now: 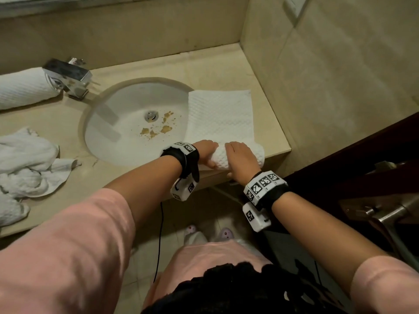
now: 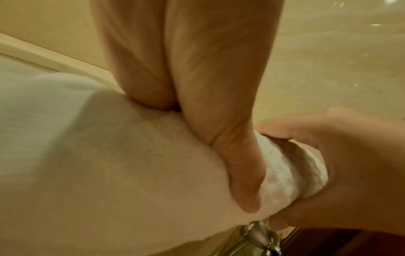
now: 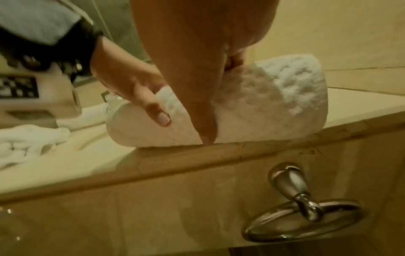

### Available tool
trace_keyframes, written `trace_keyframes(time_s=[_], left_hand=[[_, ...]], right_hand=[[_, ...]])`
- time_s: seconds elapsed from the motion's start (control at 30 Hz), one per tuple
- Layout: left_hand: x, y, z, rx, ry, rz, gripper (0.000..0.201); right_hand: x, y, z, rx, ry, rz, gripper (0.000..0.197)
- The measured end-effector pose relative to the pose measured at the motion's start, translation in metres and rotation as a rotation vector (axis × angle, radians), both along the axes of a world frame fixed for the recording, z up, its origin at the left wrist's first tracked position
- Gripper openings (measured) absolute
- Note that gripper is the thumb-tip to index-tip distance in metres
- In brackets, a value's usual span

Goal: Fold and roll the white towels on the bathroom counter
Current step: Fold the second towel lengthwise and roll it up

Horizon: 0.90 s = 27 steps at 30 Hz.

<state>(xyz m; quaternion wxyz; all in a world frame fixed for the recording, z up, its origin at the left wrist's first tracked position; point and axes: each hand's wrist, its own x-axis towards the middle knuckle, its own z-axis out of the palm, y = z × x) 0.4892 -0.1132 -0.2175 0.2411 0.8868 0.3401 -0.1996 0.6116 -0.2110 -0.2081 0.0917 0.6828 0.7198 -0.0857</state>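
A white waffle towel [image 1: 220,116] lies as a folded strip on the beige counter [image 1: 269,132], partly over the sink's right rim. Its near end is rolled into a thick roll [image 1: 221,158] at the counter's front edge. My left hand [image 1: 206,150] grips the roll's left part, fingers over the top and thumb [image 3: 153,107] on the near side. My right hand [image 1: 240,157] grips the right part, its thumb [image 3: 203,121] pressed down the roll's front [image 3: 263,107]. In the left wrist view my left thumb [image 2: 241,173] digs into the towel [image 2: 109,155].
A finished rolled towel [image 1: 22,87] lies at the far left behind the chrome faucet [image 1: 68,75]. Crumpled white towels [image 1: 27,164] sit on the left of the counter. The stained sink [image 1: 136,123] is in the middle. A towel ring [image 3: 302,216] hangs below the counter edge; a door handle [image 1: 385,214] is right.
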Motion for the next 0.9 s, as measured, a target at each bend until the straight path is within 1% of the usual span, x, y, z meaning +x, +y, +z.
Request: trace_keyframes(time_s=[0.03, 0.07, 0.13, 0.2, 0.23, 0.3, 0.37, 0.43, 0.47, 0.53, 0.57, 0.67, 0.73, 0.8, 0.87, 0.9], left_hand=[[0.001, 0.001, 0.0, -0.02, -0.005, -0.005, 0.058], [0.001, 0.002, -0.001, -0.036, -0.007, -0.008, 0.059], [0.003, 0.002, 0.0, -0.058, 0.005, -0.025, 0.061], [0.005, 0.003, 0.001, -0.062, 0.031, -0.037, 0.062], [0.005, 0.002, 0.001, -0.054, 0.048, -0.035, 0.062], [0.005, -0.003, 0.004, 0.018, 0.041, 0.0, 0.063], [0.006, -0.015, 0.0, 0.206, -0.04, 0.036, 0.06], [0.004, -0.032, -0.001, 0.417, -0.081, 0.035, 0.055], [0.004, -0.041, -0.003, 0.467, -0.086, 0.037, 0.058], [0.003, -0.055, -0.009, 0.458, -0.008, 0.051, 0.065], [0.002, -0.058, -0.012, 0.482, 0.0, 0.049, 0.063], [0.004, -0.053, -0.009, 0.439, 0.05, 0.061, 0.042], [0.007, -0.041, -0.005, 0.397, 0.078, 0.033, 0.033], [0.009, -0.03, -0.006, 0.36, 0.068, -0.01, 0.032], [0.01, -0.021, -0.004, 0.34, 0.058, -0.023, 0.032], [0.01, -0.017, -0.005, 0.321, 0.056, -0.018, 0.032]], right_hand=[[0.0, -0.003, -0.007, 0.01, -0.032, 0.002, 0.066], [-0.001, -0.005, -0.01, 0.021, -0.063, -0.005, 0.06], [-0.005, -0.003, -0.009, 0.047, -0.109, -0.002, 0.043], [-0.007, 0.004, -0.001, -0.048, -0.116, 0.003, 0.026], [-0.006, 0.009, 0.003, -0.11, -0.123, 0.005, 0.022], [-0.002, 0.021, 0.005, -0.142, -0.117, 0.023, 0.021], [0.001, 0.033, 0.009, -0.196, -0.114, 0.018, 0.02], [0.005, 0.045, 0.011, -0.249, -0.079, 0.003, 0.021], [0.007, 0.049, 0.013, -0.276, -0.064, -0.006, 0.024], [0.01, 0.058, 0.015, -0.324, -0.05, -0.013, 0.026], [0.009, 0.061, 0.015, -0.335, -0.049, -0.016, 0.023], [0.009, 0.067, 0.012, -0.344, -0.05, -0.021, 0.015], [0.009, 0.069, 0.014, -0.337, -0.046, -0.03, 0.011], [0.007, 0.067, 0.014, -0.33, -0.04, -0.037, 0.019], [0.005, 0.059, 0.013, -0.298, -0.012, -0.044, 0.014], [0.006, 0.054, 0.008, -0.245, -0.004, -0.046, 0.023]])
